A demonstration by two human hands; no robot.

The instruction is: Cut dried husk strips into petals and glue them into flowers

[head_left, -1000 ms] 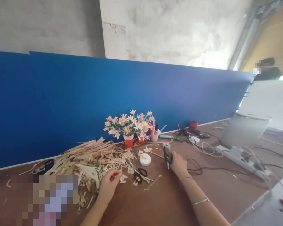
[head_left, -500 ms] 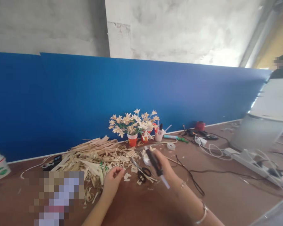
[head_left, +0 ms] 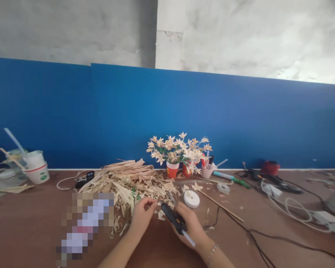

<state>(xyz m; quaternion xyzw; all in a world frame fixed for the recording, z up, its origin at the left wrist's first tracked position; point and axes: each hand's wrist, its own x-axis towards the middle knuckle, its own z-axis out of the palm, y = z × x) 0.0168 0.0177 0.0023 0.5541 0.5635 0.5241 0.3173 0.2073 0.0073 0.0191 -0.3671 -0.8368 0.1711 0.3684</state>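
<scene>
Head view: the right hand [head_left: 190, 222], grasping a black hot glue gun [head_left: 173, 217], has swung in from farther right, its nozzle now just beside the left hand's [head_left: 143, 216] pinched fingertips, contents unclear, above the table [head_left: 25, 230].

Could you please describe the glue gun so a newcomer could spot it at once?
Below the blue partition, over the near side of the brown table, find the right grip. It holds the glue gun, whose black body and jutting translucent stick set it apart from the pale husks and white disc nearby.
</scene>
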